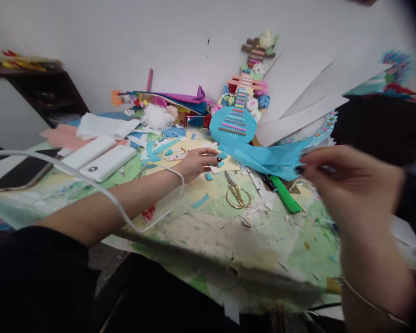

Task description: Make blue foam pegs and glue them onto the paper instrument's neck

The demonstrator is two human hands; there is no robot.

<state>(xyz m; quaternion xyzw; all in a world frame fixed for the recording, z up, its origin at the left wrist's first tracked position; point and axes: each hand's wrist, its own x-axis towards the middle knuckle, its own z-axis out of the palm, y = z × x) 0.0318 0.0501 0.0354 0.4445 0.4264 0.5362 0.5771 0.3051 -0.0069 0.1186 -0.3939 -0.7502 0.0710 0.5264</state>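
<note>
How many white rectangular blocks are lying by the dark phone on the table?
2. One white block lies nearer the phone; the second block, with a round dark spot near one end, lies alongside it. Others may be hidden.

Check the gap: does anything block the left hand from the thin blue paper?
Nothing visible blocks the left hand from the thin blue paper; small blue scraps lie by its fingertips. The gold-handled scissors lie off that path.
</note>
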